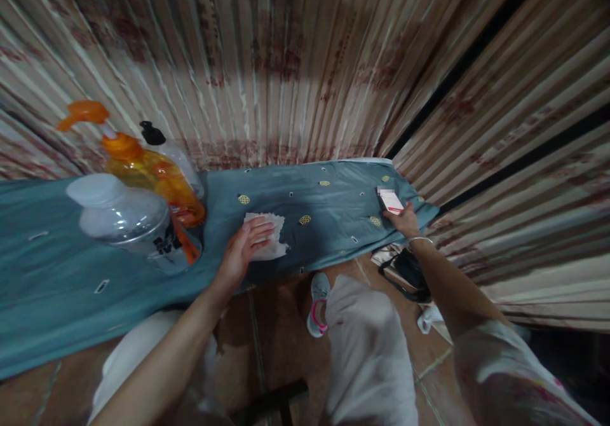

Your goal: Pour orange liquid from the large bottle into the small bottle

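Observation:
My left hand (248, 241) lies with its fingers stretched out flat over a crumpled white tissue (272, 248), which rests on the blue cloth. At the far right end of the cloth, my right hand (404, 220) has its fingers closed on the edge of a small white box (391, 202) with a red stripe and a dark side. Left of my left hand stand a large clear plastic bottle (126, 213) with a white cap, an orange pump bottle (159, 178) of yellow liquid, and a clear bottle with a black pump (153, 135) behind them.
A blue cloth (328, 206) with yellow pineapple prints covers the long narrow surface. Pleated curtains (286, 63) hang behind it and on the right. Below, a black-and-beige bag (405, 273) sits on the tiled floor (267, 350) near my shoe (318, 305).

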Motion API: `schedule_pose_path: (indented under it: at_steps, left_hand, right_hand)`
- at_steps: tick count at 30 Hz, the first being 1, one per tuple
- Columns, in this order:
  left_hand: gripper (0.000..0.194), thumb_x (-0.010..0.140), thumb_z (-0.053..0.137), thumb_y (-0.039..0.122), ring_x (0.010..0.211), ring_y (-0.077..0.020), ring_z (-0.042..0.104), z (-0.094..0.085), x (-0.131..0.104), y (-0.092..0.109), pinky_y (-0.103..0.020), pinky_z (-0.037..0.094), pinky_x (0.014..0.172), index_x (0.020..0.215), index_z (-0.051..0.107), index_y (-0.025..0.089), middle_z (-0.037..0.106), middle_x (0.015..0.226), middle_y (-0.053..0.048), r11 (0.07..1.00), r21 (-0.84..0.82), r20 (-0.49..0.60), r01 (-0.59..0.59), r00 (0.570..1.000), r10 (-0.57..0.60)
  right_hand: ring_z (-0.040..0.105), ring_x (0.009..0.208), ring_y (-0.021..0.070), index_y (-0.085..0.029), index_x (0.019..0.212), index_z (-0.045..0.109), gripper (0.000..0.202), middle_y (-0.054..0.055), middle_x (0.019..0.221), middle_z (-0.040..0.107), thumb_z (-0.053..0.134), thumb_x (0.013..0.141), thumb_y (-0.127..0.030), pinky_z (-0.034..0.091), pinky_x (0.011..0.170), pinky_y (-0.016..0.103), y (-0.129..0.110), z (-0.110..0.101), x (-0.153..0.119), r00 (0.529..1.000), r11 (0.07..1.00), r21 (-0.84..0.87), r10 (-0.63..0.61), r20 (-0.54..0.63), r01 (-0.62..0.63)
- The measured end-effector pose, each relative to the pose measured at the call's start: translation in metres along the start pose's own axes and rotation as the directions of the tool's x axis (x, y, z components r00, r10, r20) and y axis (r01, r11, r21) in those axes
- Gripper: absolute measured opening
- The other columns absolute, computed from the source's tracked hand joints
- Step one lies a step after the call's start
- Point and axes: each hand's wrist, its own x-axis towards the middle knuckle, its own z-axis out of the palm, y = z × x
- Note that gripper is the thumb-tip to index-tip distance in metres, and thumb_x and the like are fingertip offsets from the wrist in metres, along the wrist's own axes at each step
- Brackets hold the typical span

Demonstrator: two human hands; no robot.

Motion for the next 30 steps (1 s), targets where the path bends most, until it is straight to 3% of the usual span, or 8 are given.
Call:
schedule_pose_path:
  at_steps: [13,18,21,25,27,30]
  left_hand:
    - [0.064,0.074,0.074,0.07,0.111,-0.0337,0.069,-0.02,-0.015,0.012,-0.042,0.052,0.09,0.109,0.073,0.017,0.078,0.11,-0.017,0.998,0.062,0.036,0.029,0.999,-0.031]
    - [0.057,0.075,0.074,0.066,0.102,-0.0339,0.072,-0.018,-0.024,0.012,-0.043,0.053,0.087,0.106,0.075,0.018,0.078,0.104,-0.016,0.992,0.115,0.036,-0.051,0.998,0.047]
    - [0.041,0.083,0.071,0.056,0.096,-0.0305,0.072,-0.015,-0.033,0.014,-0.042,0.053,0.087,0.105,0.076,0.022,0.078,0.101,-0.012,0.91,0.354,0.092,-0.217,0.976,0.197]
    - [0.016,0.078,0.078,0.038,0.08,-0.0267,0.069,-0.015,-0.043,0.021,-0.04,0.052,0.085,0.088,0.08,0.026,0.077,0.092,-0.009,0.816,0.485,0.119,-0.314,0.948,0.295]
    - [0.008,0.08,0.076,0.035,0.075,-0.0259,0.066,-0.019,-0.047,0.027,-0.04,0.051,0.082,0.08,0.08,0.027,0.074,0.084,-0.008,0.766,0.533,0.144,-0.359,0.931,0.336]
    - [0.012,0.083,0.073,0.035,0.075,-0.0268,0.063,-0.027,-0.057,0.042,-0.041,0.049,0.08,0.075,0.079,0.027,0.069,0.075,-0.008,0.701,0.575,0.188,-0.421,0.902,0.388]
  right_hand:
    - [0.063,0.124,0.0361,0.002,0.142,0.039,0.089,0.033,0.133,0.062,0.079,0.075,-0.041,0.049,0.105,0.04,0.022,0.012,0.025,1.0,0.995,-0.097,-0.002,0.0,0.002]
    - [0.043,0.144,0.0408,0.008,0.147,0.032,0.094,0.037,0.151,0.042,0.075,0.077,-0.039,0.036,0.119,0.046,0.005,0.005,0.012,0.996,0.994,-0.074,-0.081,-0.021,0.08]
    - [0.04,0.148,0.0379,0.0,0.147,0.038,0.082,0.031,0.153,0.044,0.069,0.082,-0.039,0.035,0.12,0.048,-0.017,0.006,-0.01,0.983,0.983,-0.033,-0.184,-0.027,0.183]
    - [0.065,0.122,0.0366,-0.012,0.132,0.059,0.054,0.023,0.134,0.066,0.058,0.086,-0.041,0.049,0.105,0.051,-0.053,0.022,-0.063,0.907,0.903,0.134,-0.418,0.05,0.408]
    - [0.071,0.108,0.0354,-0.016,0.118,0.069,0.043,0.02,0.119,0.074,0.058,0.085,-0.041,0.052,0.099,0.05,-0.074,0.033,-0.097,0.829,0.829,0.233,-0.544,0.128,0.508]
    - [0.074,0.092,0.0276,-0.024,0.099,0.075,0.03,0.008,0.098,0.08,0.056,0.085,-0.043,0.057,0.088,0.041,-0.11,0.043,-0.149,0.726,0.742,0.336,-0.659,0.199,0.581]
